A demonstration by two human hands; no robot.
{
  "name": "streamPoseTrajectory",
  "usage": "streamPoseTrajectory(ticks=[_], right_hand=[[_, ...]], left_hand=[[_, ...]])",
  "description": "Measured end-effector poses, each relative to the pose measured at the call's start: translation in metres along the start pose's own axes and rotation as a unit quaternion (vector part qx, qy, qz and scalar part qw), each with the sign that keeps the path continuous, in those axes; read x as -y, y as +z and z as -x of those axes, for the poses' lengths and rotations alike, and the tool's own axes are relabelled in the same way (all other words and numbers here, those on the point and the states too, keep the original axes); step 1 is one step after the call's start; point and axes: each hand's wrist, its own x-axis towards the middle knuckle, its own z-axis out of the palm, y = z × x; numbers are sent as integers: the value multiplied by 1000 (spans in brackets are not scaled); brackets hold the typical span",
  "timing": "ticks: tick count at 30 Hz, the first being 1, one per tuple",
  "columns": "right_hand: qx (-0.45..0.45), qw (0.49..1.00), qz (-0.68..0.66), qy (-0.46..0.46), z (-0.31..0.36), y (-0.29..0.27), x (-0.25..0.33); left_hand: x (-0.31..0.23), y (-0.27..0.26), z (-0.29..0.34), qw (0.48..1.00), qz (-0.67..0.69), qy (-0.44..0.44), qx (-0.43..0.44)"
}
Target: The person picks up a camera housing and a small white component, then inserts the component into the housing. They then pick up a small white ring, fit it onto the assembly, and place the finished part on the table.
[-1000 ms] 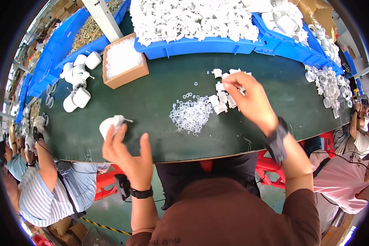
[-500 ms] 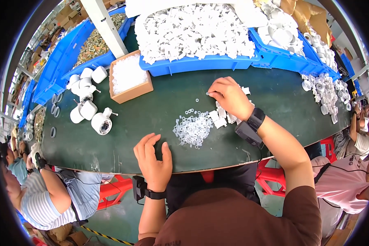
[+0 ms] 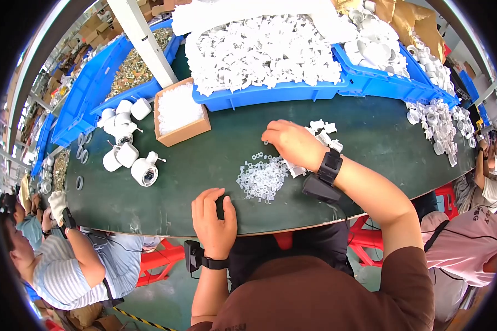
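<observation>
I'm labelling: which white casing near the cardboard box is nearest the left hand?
The white casing lowest in view; the others sit farther from the left hand.

On your L: co-worker in striped top (image 3: 72, 273), red plastic stool (image 3: 168, 256), yel./blk. floor tape (image 3: 141, 318). Ahead L: wht. metal post (image 3: 142, 41). On your R: co-worker in pink shirt (image 3: 461, 243); brn. paper (image 3: 425, 30) beyond bins (image 3: 389, 81).

On the table (image 3: 149, 212), a pile of rings (image 3: 262, 179) lies centrally, fittings (image 3: 323, 136) just right of and behind it. Housings (image 3: 139, 169) lie left and in front of a carton (image 3: 186, 132); filled bins (image 3: 270, 96) stand behind, other parts (image 3: 439, 128) far right.
</observation>
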Motion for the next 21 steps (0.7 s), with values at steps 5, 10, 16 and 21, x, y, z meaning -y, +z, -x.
streamPoseTrajectory(ticks=[5, 10, 16, 21], right_hand=[[67, 994, -90, 2, 0, -1, 22], [61, 979, -189, 52, 1, -25, 29], [-3, 992, -74, 102, 16, -46, -22], [61, 992, -79, 79, 37, -34, -31]], left_hand=[[0, 0, -1, 1000, 4, 2, 0], [0, -1, -2, 1000, 9, 1, -2], [-5, -3, -3, 1000, 19, 5, 10], [1, -1, -1, 1000, 4, 14, 5]])
